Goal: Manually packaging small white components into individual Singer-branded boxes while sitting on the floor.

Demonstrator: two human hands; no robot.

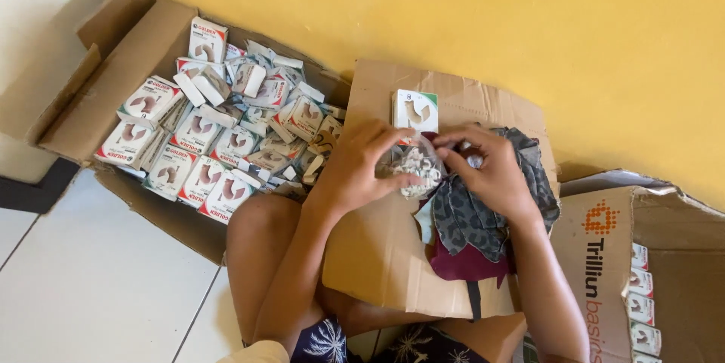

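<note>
Gripping a clear bag (414, 166) of small pale pieces, too blurred to identify, both hands are seen: left hand (361, 168), right hand (491, 170); the cloth (472, 219) beneath is partly hidden.

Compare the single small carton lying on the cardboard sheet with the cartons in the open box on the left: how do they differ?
The single carton lies alone, flat and face up on the cardboard sheet, just beyond the left hand; the boxed cartons are heaped, tilted and overlapping in the open box. The single carton shows a green edge; the boxed cartons show red trim. Both are small white cartons with a curved cut-out window.
</note>
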